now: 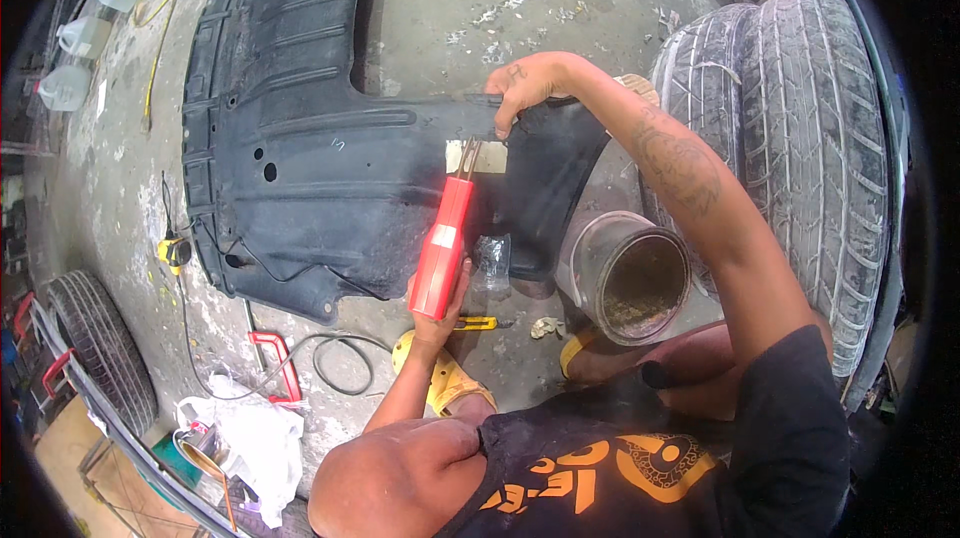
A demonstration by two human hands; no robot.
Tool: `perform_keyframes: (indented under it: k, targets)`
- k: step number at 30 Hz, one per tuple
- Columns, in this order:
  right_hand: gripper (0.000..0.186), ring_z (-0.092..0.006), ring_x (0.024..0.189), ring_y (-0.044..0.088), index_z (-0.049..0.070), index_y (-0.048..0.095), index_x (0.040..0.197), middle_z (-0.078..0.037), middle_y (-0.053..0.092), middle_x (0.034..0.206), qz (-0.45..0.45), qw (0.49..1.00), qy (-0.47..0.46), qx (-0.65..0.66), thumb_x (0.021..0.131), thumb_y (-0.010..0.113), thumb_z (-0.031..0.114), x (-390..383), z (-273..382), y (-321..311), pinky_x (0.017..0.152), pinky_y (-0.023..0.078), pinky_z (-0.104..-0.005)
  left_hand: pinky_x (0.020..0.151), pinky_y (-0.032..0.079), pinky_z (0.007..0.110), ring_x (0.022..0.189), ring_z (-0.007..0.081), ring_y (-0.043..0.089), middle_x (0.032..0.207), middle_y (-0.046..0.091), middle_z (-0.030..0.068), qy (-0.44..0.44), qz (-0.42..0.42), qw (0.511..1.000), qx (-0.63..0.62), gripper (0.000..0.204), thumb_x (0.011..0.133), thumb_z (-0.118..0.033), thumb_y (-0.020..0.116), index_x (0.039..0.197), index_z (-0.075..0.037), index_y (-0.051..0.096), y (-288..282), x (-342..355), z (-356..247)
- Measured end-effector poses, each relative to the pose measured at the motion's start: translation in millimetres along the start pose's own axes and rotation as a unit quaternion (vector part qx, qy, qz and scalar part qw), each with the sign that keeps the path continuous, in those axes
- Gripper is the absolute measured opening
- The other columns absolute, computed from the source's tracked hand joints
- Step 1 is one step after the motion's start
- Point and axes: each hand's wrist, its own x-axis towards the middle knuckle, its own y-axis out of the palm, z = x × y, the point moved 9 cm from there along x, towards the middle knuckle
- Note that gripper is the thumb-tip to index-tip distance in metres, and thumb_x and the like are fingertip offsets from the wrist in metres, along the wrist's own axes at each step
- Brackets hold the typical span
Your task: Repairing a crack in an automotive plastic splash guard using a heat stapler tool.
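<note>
My left hand [438, 310] is wrapped round a red hot stapler [440, 246], a corded hand tool with two metal prongs. The prongs lie over a cream patch [489, 157] on a large black plastic car panel [330, 168]. At the panel's upper edge, my right hand [527, 86] grips with the thumb on the front side; its other fingers are partly hidden. Whether the prongs touch the patch I cannot tell. A clear plastic packet [492, 260] is just right of the tool, and a yellow box cutter [475, 323] lies below it.
A dirty bucket [640, 283] tilts between the panel and big tyres [810, 138] at the right. To the left are a red clamp [278, 366], a black cable [345, 358], a yellow socket [173, 253], another tyre [105, 348] and plastic jugs [85, 36]. White cloth [260, 438] lies lower left.
</note>
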Motion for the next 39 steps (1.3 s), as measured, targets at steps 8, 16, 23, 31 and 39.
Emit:
perform_keyframes:
  k: [8,16,23,31,39]
  targets:
    - [0.024,-0.0157,0.066,0.064,0.0,0.068,0.091,-0.006,0.068,0.078,0.009,1.0,0.003,-0.001,0.071,0.075,0.012,2,-3,0,0.059,0.049,-0.0315,0.078,0.051,0.038,0.089,0.0294,0.07,0.099,0.073,0.0137,0.0,-0.002,1.0,-0.032,0.02,0.087,-0.009,0.072,0.106,-0.003,0.071,4,2,-5]
    - [0.026,-0.0162,0.067,0.065,-0.001,0.068,0.092,-0.007,0.069,0.079,0.024,1.0,-0.008,0.006,0.071,0.075,0.012,5,-3,2,0.059,0.05,-0.0312,0.076,0.052,0.036,0.086,0.0292,0.071,0.096,0.073,0.0145,0.111,0.014,0.99,0.09,0.019,0.087,-0.008,0.071,0.104,-0.001,0.07,7,-3,-19]
    - [0.026,-0.017,0.063,0.066,-0.002,0.068,0.092,-0.009,0.069,0.077,0.019,1.0,-0.014,0.014,0.07,0.075,0.011,3,-2,2,0.056,0.05,-0.0311,0.091,0.05,0.032,0.102,0.0184,0.067,0.109,0.071,0.0102,-0.046,0.031,0.997,-0.047,0.024,0.091,-0.009,0.07,0.113,-0.001,0.068,9,-1,0]
    - [0.025,-0.0168,0.064,0.065,-0.002,0.068,0.091,-0.009,0.069,0.077,0.012,1.0,-0.018,-0.006,0.07,0.075,0.01,1,2,0,0.056,0.051,-0.0312,0.088,0.051,0.032,0.098,0.0175,0.067,0.104,0.072,0.0091,0.047,0.017,0.997,0.051,0.021,0.09,-0.007,0.071,0.11,0.0,0.069,10,-4,-10]
    - [0.023,-0.0171,0.063,0.065,-0.002,0.068,0.09,-0.009,0.07,0.077,0.017,1.0,-0.02,0.002,0.071,0.074,0.009,1,5,2,0.056,0.051,-0.0311,0.087,0.052,0.03,0.097,0.0159,0.067,0.104,0.07,0.0078,0.005,0.015,0.999,-0.031,0.022,0.09,-0.005,0.07,0.111,-0.001,0.067,13,-4,-1]
